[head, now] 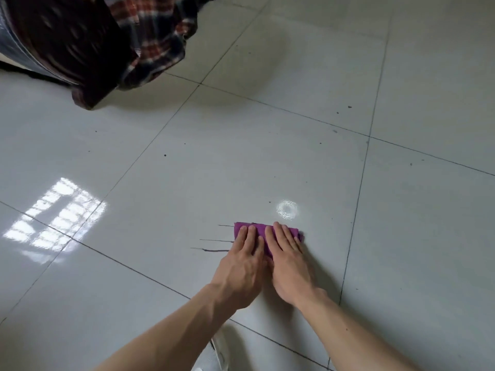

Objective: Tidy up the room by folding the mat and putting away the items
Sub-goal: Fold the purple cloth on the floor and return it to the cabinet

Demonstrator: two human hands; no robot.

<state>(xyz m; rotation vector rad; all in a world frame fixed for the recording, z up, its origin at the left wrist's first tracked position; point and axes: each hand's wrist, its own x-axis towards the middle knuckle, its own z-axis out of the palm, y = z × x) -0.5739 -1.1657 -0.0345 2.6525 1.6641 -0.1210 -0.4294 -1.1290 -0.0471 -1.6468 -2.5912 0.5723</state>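
Observation:
A small folded purple mat [261, 230] lies flat on the pale tiled floor [267, 156]. Both hands press on it with straight fingers. My left hand [241, 266] covers its left half and my right hand [288, 263] covers its right half, side by side and touching. Most of the mat is hidden under the hands; only its far edge and corners show. Thin dark strands [214, 245] stick out on the floor to the mat's left.
A bed or seat draped with dark patterned cloth and a plaid blanket [150, 36] fills the top left. A white shoe [219, 349] shows at the bottom edge between my forearms. Bright window reflections lie on the floor at left.

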